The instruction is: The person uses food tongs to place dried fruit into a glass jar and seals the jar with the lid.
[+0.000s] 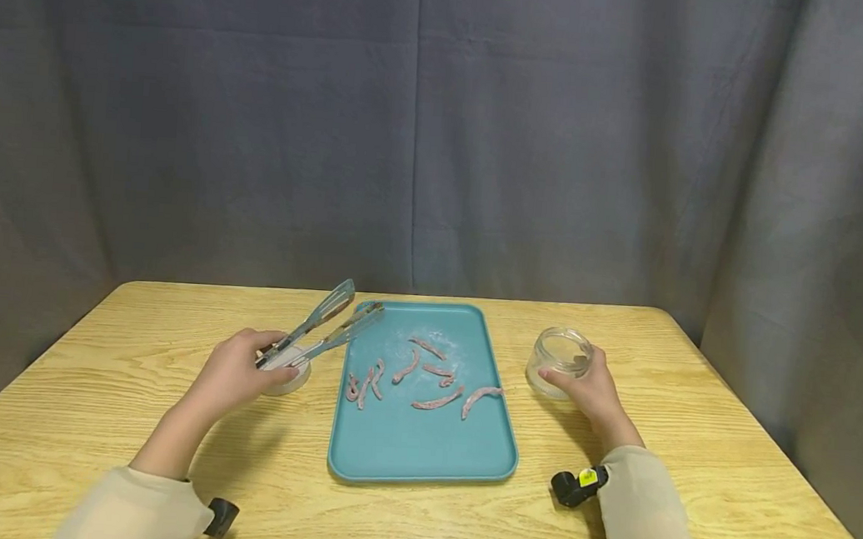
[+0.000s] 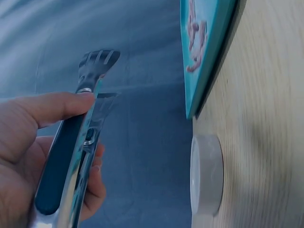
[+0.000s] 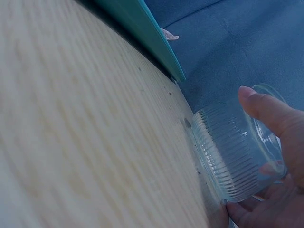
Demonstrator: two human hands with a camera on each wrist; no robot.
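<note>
My left hand grips a pair of metal tongs with dark handle grips, thumb on one arm and fingers round the other. The slotted tong heads stand apart and point toward the tray's far left corner. Below that hand, a white round dish sits on the table, partly hidden in the head view. My right hand holds a clear glass jar, thumb on the near side and fingers round the far side. The jar is upright, its ribbed wall close to the tabletop.
A teal tray lies between the hands. Several thin, pinkish, flour-dusted strips are scattered on it, one reaching the right rim. The wooden table ends at a grey curtain behind and at the sides.
</note>
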